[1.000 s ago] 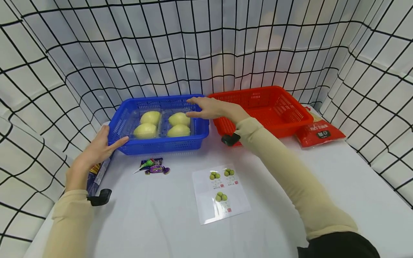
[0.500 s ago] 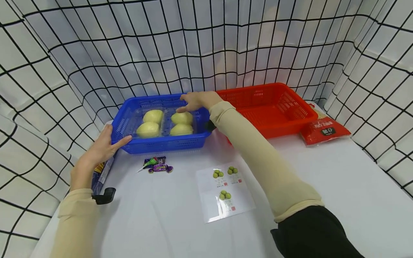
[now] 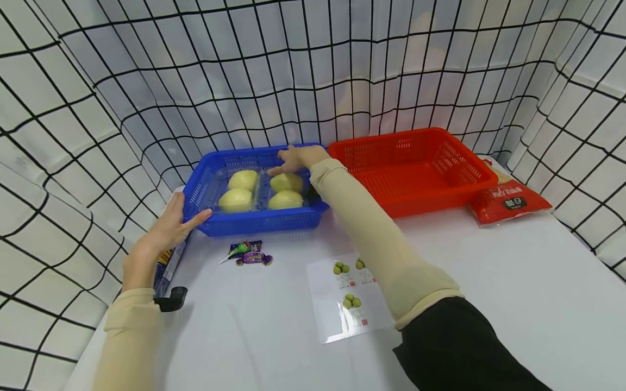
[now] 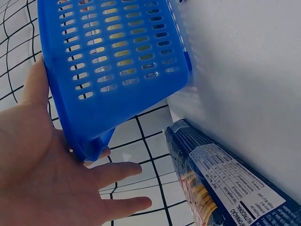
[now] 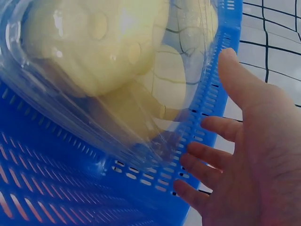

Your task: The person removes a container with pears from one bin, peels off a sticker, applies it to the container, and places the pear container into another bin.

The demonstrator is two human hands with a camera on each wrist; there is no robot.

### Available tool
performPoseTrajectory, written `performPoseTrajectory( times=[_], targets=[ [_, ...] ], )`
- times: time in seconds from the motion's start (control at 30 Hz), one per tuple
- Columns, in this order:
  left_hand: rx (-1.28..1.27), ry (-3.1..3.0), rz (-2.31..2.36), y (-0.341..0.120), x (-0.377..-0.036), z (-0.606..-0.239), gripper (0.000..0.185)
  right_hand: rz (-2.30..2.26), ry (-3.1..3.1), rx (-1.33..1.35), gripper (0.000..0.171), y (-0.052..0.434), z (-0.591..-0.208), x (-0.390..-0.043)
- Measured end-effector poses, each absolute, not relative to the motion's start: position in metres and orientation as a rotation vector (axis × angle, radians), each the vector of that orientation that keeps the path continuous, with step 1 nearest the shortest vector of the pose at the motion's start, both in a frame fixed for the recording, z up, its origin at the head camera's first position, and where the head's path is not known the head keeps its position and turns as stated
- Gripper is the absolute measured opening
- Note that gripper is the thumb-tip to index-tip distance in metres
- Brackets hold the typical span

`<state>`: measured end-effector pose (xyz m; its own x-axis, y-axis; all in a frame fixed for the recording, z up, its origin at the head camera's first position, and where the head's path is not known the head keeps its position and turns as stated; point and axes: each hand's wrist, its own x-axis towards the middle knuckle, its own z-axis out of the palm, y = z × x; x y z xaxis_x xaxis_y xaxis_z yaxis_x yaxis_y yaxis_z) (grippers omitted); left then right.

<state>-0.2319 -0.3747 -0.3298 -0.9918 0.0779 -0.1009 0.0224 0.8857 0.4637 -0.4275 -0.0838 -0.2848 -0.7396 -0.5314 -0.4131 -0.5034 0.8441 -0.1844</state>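
A blue plastic basket (image 3: 264, 221) at the back left holds two clear plastic clamshell boxes (image 5: 141, 141) of pale yellow fruits (image 3: 237, 200). My left hand (image 3: 168, 231) lies at the basket's left end, thumb along the front rim. In the left wrist view, straight fingers (image 4: 117, 174) extend past the basket's corner. My right hand (image 3: 298, 158) reaches over the right-hand clamshell box from behind. The right wrist view has its spread fingers (image 5: 202, 157) close to the basket's perforated wall and the box edge, with nothing held.
A red basket (image 3: 415, 206) stands at the right, with a red snack bag (image 3: 511, 201) beside it. Wrapped candies (image 3: 253, 258) and a glossy card with fruit pictures (image 3: 337, 315) lie in front. A dark blue packet (image 4: 225, 183) lies left. Black netting (image 3: 323, 81) surrounds the table.
My right hand has moved left from the basket's right rim to over the right-hand clamshell box. The left hand stays at the basket's left end. The head view has shifted slightly.
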Motion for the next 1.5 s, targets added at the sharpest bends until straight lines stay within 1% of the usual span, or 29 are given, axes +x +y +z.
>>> performPoseTrajectory(
  times=[0.1,0.3,0.47,0.7,0.83,0.93,1.07,1.1,1.13,1.3,1.5],
  targets=[
    [0.084,2.947,0.717,-0.375,-0.234,-0.33,0.103,-0.06,2.578,-0.758,0.091,-0.083,-0.286,-0.427],
    [0.073,2.941,0.683,-0.375,-0.237,-0.332,0.103,-0.122,2.522,-0.742,0.087,-0.086,-0.291,-0.422],
    [0.079,2.95,0.686,-0.372,-0.237,-0.326,0.104,-0.114,2.523,-0.697,0.085,-0.084,-0.283,-0.416],
    [0.077,2.925,0.672,-0.368,-0.24,-0.325,0.103,0.0,2.573,-0.647,0.093,-0.078,-0.268,-0.41],
    [0.074,2.907,0.65,-0.369,-0.237,-0.328,0.103,0.023,2.602,-0.695,0.087,-0.078,-0.267,-0.409],
    [0.067,2.896,0.637,-0.371,-0.232,-0.333,0.103,-0.009,2.605,-0.786,0.079,-0.077,-0.272,-0.408],
    [0.072,2.896,0.655,-0.372,-0.231,-0.338,0.102,-0.162,2.599,-0.902,0.081,-0.069,-0.273,-0.407],
    [0.075,2.897,0.663,-0.372,-0.232,-0.337,0.102,-0.204,2.598,-0.916,0.084,-0.066,-0.272,-0.406],
    [0.078,2.896,0.67,-0.372,-0.233,-0.336,0.102,-0.233,2.591,-0.918,0.092,-0.063,-0.271,-0.405],
    [0.071,2.889,0.672,-0.375,-0.233,-0.333,0.101,-0.272,2.667,-0.982,0.102,-0.051,-0.27,-0.401],
    [0.074,2.912,0.674,-0.378,-0.236,-0.337,0.101,-0.199,2.876,-1.097,0.089,-0.04,-0.273,-0.391]
  ],
)
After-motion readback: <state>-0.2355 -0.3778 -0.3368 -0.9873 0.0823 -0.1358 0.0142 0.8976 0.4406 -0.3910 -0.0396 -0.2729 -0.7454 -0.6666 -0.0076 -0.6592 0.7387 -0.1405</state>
